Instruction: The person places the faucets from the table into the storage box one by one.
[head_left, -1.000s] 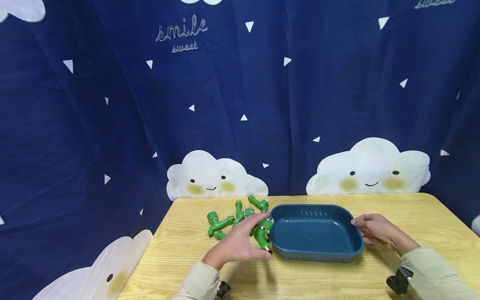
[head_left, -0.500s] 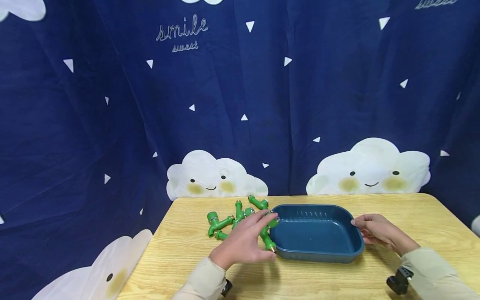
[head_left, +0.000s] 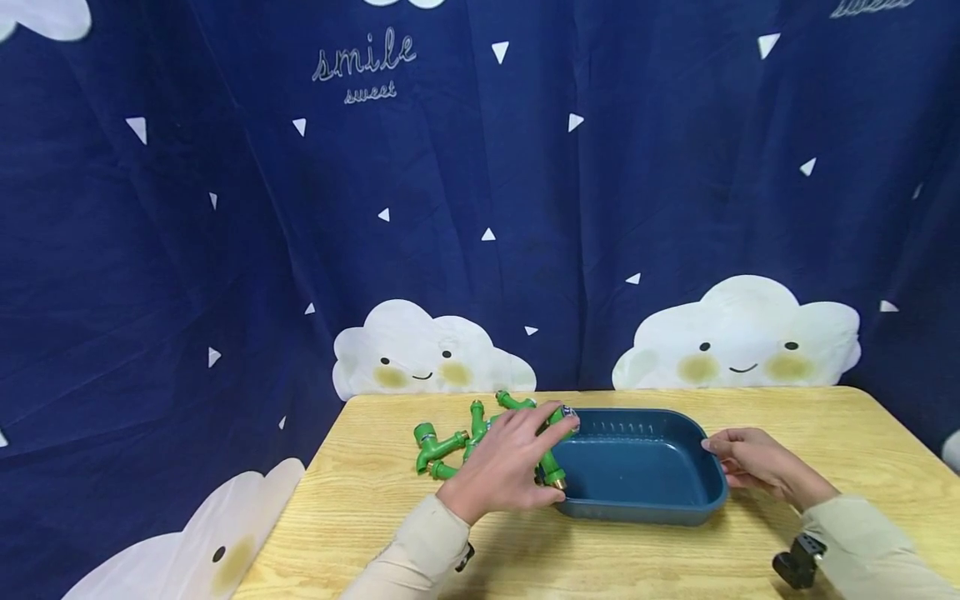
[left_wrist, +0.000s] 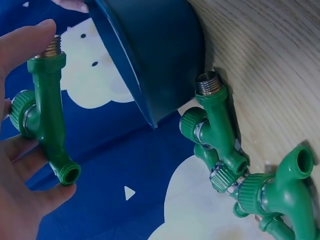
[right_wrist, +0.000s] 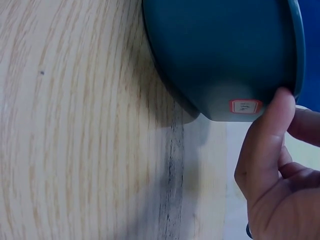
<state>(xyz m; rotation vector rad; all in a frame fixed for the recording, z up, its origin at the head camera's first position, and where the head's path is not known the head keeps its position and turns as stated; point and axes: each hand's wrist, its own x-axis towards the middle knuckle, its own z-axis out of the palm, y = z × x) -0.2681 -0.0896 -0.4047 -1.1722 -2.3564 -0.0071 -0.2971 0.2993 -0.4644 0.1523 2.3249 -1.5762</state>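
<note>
My left hand grips a green tap with a brass threaded end, thumb on the thread and fingers around the valve knob and spout. In the head view, the hand and tap overlap the left rim of a dark blue rectangular basin. In the left wrist view, the tap is raised off the table. The right hand pinches the basin's right rim between thumb and fingers. From the right wrist, a small red-bordered label shows on the basin's outer wall near the thumb.
Several more green taps lie in a loose group left of the basin, including one tap at the group's left and another tap toward the back. All rest on a wooden table. A blue curtain with printed clouds hangs behind.
My left hand has lifted the tap and moved it right, from beside the basin to over its left rim. The right hand stays on the basin's rim.
</note>
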